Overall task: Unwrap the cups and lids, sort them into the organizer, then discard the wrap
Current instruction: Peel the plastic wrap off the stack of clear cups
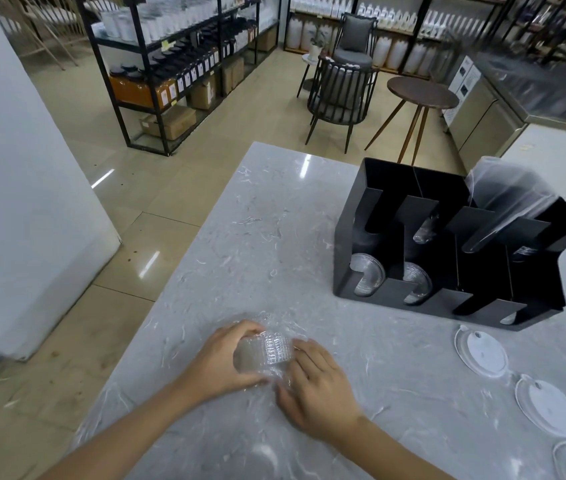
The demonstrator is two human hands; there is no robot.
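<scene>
Lid stack (263, 353): clear, ribbed, in crinkled wrap (274, 318), on counter (274, 237) near edge. Left hand (221, 363) fingers curl round it; right hand (316, 386) fingers pinch wrap. Organizer (447, 299) well apart.

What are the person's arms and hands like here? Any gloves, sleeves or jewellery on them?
Both forearms are bare as far as the picture shows, with no sleeves in view. The left hand and the right hand wear no gloves, and no rings, watch or bracelet can be seen on fingers or wrists.
</scene>
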